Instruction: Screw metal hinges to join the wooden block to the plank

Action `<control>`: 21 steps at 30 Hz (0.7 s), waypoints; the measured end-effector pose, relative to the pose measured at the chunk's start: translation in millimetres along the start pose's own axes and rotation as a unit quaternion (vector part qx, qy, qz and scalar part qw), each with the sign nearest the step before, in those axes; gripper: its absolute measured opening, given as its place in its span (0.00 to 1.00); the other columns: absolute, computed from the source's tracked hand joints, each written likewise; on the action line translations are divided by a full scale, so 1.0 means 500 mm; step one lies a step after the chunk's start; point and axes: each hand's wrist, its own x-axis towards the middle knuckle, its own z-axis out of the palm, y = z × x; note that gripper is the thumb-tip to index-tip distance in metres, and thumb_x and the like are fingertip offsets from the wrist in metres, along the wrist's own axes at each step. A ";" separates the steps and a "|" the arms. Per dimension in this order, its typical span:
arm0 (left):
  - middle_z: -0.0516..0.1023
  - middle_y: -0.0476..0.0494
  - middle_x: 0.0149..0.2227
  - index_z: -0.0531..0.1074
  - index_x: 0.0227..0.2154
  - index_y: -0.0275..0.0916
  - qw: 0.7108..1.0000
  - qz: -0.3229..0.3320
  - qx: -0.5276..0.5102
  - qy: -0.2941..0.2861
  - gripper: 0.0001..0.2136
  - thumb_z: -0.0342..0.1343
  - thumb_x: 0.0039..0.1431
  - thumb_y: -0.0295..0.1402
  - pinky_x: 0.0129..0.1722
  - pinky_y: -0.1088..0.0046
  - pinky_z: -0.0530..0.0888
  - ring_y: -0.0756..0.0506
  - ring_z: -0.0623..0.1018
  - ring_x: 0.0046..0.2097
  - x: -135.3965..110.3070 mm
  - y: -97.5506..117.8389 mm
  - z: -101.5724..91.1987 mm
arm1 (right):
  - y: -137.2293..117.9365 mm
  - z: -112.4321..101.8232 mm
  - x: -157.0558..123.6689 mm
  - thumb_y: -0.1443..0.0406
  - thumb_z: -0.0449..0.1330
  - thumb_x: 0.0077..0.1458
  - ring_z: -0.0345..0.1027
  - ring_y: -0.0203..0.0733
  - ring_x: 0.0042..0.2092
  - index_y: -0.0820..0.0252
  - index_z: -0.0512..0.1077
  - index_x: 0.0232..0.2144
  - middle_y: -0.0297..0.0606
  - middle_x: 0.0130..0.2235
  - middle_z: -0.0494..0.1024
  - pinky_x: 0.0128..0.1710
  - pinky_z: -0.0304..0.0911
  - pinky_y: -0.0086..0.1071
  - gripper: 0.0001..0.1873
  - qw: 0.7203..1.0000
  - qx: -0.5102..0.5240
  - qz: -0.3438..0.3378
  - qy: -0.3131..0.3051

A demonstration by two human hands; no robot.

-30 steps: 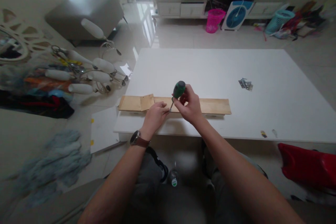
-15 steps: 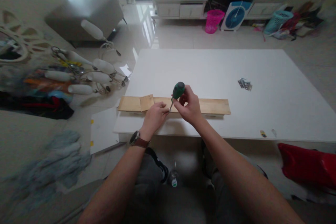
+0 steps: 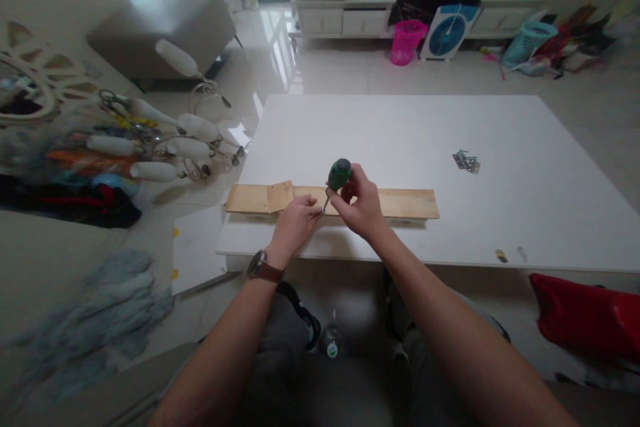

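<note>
My right hand (image 3: 363,203) is closed around a screwdriver (image 3: 340,175) with a green and black handle. Its metal shaft slants down to the near edge of a long wooden board (image 3: 407,203). At the tip there is a small shiny bit of metal (image 3: 324,211), too small to name. My left hand (image 3: 296,221), below a wristwatch, rests against the board with its fingers pressed together beside that tip; whatever they pinch is hidden. A short wooden piece (image 3: 280,197) lies across the board, left of my hands.
The board lies along the near side of a white tabletop (image 3: 400,140). Metal brackets and screws (image 3: 467,161) are piled to the right. Two small items lie by the front edge (image 3: 501,255). A lamp with several white shades (image 3: 193,125) stands left; a red object (image 3: 585,313) is at right.
Both hands and the screwdriver stay at the same place on the board. The screwdriver's handle has shifted very slightly; nothing else has visibly moved.
</note>
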 end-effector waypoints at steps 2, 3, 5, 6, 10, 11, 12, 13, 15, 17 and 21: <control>0.82 0.40 0.50 0.86 0.42 0.44 1.000 -0.002 -0.005 0.000 0.08 0.63 0.66 0.29 0.57 0.61 0.77 0.39 0.80 0.55 0.001 -0.002 0.001 | -0.001 -0.001 0.000 0.64 0.63 0.56 0.62 0.31 0.24 0.52 0.65 0.41 0.30 0.36 0.78 0.23 0.56 0.30 0.12 1.000 0.000 0.004 -0.001; 0.82 0.40 0.50 0.86 0.42 0.44 1.000 -0.002 -0.008 0.000 0.08 0.63 0.65 0.29 0.58 0.61 0.77 0.40 0.80 0.55 0.001 -0.003 0.002 | -0.001 -0.002 0.000 0.64 0.63 0.56 0.62 0.31 0.24 0.52 0.65 0.41 0.30 0.36 0.78 0.23 0.56 0.30 0.12 1.000 0.000 0.006 -0.001; 0.82 0.41 0.50 0.86 0.42 0.45 1.000 -0.002 -0.015 0.002 0.08 0.63 0.65 0.29 0.57 0.61 0.77 0.40 0.80 0.54 0.001 -0.006 0.005 | -0.001 -0.002 0.001 0.64 0.63 0.56 0.62 0.31 0.24 0.52 0.65 0.41 0.31 0.36 0.79 0.23 0.57 0.30 0.12 1.000 -0.001 0.006 0.000; 0.82 0.41 0.50 0.86 0.42 0.45 1.000 -0.002 -0.017 0.005 0.08 0.63 0.65 0.29 0.57 0.61 0.77 0.40 0.80 0.54 0.001 -0.008 0.007 | -0.001 -0.002 0.001 0.64 0.63 0.56 0.62 0.31 0.24 0.52 0.65 0.41 0.31 0.37 0.79 0.23 0.57 0.30 0.12 1.000 -0.001 0.006 0.001; 0.82 0.40 0.51 0.86 0.42 0.44 1.000 -0.004 -0.022 0.013 0.07 0.63 0.65 0.30 0.58 0.60 0.77 0.40 0.80 0.55 0.000 -0.015 0.014 | -0.001 -0.001 0.002 0.65 0.62 0.56 0.63 0.31 0.24 0.52 0.65 0.42 0.30 0.36 0.78 0.24 0.58 0.30 0.12 1.000 0.004 -0.002 0.000; 0.82 0.39 0.52 0.86 0.42 0.44 1.000 -0.004 -0.023 0.013 0.07 0.63 0.65 0.30 0.59 0.60 0.77 0.39 0.80 0.55 -0.001 -0.016 0.015 | -0.001 -0.001 0.002 0.65 0.62 0.56 0.63 0.31 0.24 0.52 0.66 0.42 0.29 0.35 0.77 0.24 0.58 0.30 0.11 1.000 0.005 -0.006 0.000; 0.82 0.39 0.52 0.86 0.43 0.44 1.000 -0.004 -0.025 0.012 0.08 0.63 0.66 0.30 0.59 0.59 0.77 0.39 0.80 0.55 -0.001 -0.016 0.016 | -0.001 0.000 0.002 0.65 0.62 0.56 0.63 0.30 0.24 0.52 0.66 0.42 0.29 0.35 0.77 0.24 0.58 0.30 0.11 1.000 0.005 -0.009 0.001; 0.82 0.39 0.52 0.86 0.43 0.43 1.000 -0.005 -0.025 0.011 0.08 0.63 0.66 0.30 0.59 0.59 0.77 0.39 0.80 0.56 -0.001 -0.016 0.016 | -0.001 0.000 0.001 0.65 0.62 0.56 0.62 0.30 0.24 0.52 0.66 0.42 0.29 0.35 0.77 0.24 0.58 0.30 0.11 1.000 0.004 -0.012 0.002; 0.82 0.39 0.53 0.86 0.43 0.43 1.000 -0.006 -0.022 0.007 0.08 0.62 0.66 0.29 0.59 0.59 0.77 0.39 0.80 0.56 -0.001 -0.015 0.015 | 0.000 0.000 0.001 0.65 0.62 0.56 0.62 0.30 0.23 0.53 0.66 0.42 0.29 0.34 0.76 0.24 0.58 0.30 0.11 1.000 0.002 -0.014 0.002; 0.82 0.38 0.53 0.86 0.42 0.42 1.000 -0.007 -0.019 0.005 0.08 0.62 0.67 0.30 0.58 0.58 0.78 0.38 0.80 0.56 -0.001 -0.013 0.014 | 0.001 -0.001 0.001 0.65 0.62 0.56 0.61 0.30 0.23 0.53 0.66 0.42 0.28 0.34 0.76 0.23 0.57 0.30 0.12 1.000 0.002 -0.013 0.001; 0.82 0.39 0.52 0.86 0.43 0.43 1.000 -0.004 -0.021 0.007 0.08 0.62 0.66 0.29 0.58 0.58 0.78 0.38 0.80 0.55 -0.002 -0.013 0.013 | 0.003 -0.003 0.001 0.65 0.62 0.56 0.61 0.30 0.23 0.53 0.66 0.42 0.29 0.34 0.77 0.23 0.57 0.30 0.12 1.000 0.002 -0.006 -0.003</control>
